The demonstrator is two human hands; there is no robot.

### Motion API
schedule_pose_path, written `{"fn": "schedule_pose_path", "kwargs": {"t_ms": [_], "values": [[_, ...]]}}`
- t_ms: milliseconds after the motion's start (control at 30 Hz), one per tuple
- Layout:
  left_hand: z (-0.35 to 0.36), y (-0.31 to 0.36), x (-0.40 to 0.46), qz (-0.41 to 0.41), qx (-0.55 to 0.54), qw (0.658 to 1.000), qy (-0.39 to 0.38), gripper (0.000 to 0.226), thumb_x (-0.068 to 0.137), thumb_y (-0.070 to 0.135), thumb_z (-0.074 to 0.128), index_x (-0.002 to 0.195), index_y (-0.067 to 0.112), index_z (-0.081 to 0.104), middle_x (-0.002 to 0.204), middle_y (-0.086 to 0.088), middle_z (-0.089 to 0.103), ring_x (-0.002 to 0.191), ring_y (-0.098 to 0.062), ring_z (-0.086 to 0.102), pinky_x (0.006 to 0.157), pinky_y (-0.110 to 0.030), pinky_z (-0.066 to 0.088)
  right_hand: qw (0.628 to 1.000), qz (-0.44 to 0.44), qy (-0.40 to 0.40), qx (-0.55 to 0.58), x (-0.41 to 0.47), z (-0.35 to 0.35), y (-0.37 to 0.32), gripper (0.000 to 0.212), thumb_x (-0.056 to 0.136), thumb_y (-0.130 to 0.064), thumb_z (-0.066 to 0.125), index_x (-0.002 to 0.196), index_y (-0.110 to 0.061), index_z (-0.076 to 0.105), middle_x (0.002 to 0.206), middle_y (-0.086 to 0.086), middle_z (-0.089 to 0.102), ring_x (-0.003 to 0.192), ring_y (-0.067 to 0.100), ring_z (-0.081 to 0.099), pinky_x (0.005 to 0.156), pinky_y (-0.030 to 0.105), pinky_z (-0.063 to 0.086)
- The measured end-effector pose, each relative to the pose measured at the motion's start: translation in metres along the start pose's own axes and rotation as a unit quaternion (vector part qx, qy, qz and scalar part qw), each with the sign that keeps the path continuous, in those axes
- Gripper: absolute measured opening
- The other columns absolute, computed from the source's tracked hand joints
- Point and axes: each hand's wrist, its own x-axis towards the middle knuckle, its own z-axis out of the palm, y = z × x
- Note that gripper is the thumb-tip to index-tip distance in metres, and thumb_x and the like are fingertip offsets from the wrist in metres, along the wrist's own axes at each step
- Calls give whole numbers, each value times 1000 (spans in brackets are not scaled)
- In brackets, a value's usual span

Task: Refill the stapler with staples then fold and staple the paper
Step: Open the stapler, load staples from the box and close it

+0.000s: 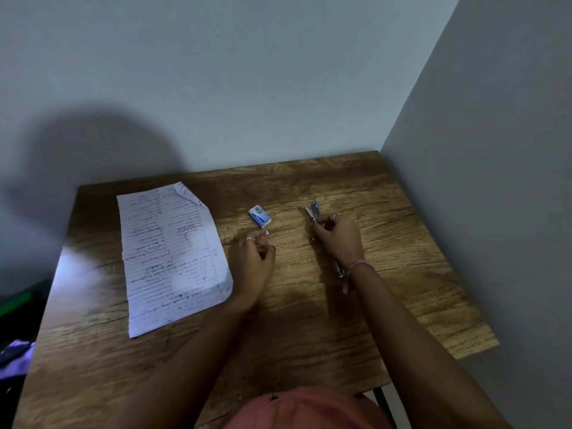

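A small blue and silver stapler (313, 213) stands up out of my right hand (337, 239), whose fingers curl round its lower part. My left hand (258, 258) pinches a tiny light object, likely a strip of staples (267, 232), between thumb and fingertips, just below the staple box. The small blue and white staple box (260, 216) lies on the table between the paper and the stapler. A lined, handwritten sheet of paper (173, 255) lies flat on the left part of the table, its top right corner folded over.
The wooden table (309, 320) stands in a corner, with walls close behind and to the right. A pen-like object (339, 269) lies under my right wrist. Dark clutter sits on the floor beyond the table's left edge.
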Motion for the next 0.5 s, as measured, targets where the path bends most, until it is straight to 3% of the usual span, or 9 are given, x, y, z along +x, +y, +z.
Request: {"fn": "schedule_pose_path", "kwargs": {"t_ms": [100, 233, 500], "values": [[-2, -2, 4, -12, -12, 1000, 3, 29, 86, 6, 64, 115, 7, 59, 94, -2, 64, 85, -12, 60, 75, -28, 54, 998, -11, 15, -55, 4, 3, -2, 19, 83, -24, 67, 98, -14, 73, 89, 3, 71, 82, 14, 63, 71, 24, 46], [-2, -4, 7, -23, -35, 999, -2, 28, 86, 6, 64, 112, 8, 58, 91, -2, 62, 85, -15, 61, 77, -34, 55, 998, -27, 31, -36, 7, 5, 1, 16, 80, -20, 70, 92, -11, 73, 87, 5, 72, 80, 15, 63, 69, 21, 40], [0, -7, 10, -14, -20, 1000, -1, 29, 85, 9, 65, 112, 8, 58, 89, 0, 59, 82, -14, 58, 73, -31, 53, 997, -1, 23, 80, 4, 2, 8, 5, 79, -21, 70, 83, -20, 73, 83, -3, 73, 82, 12, 68, 77, 30, 52]]}}
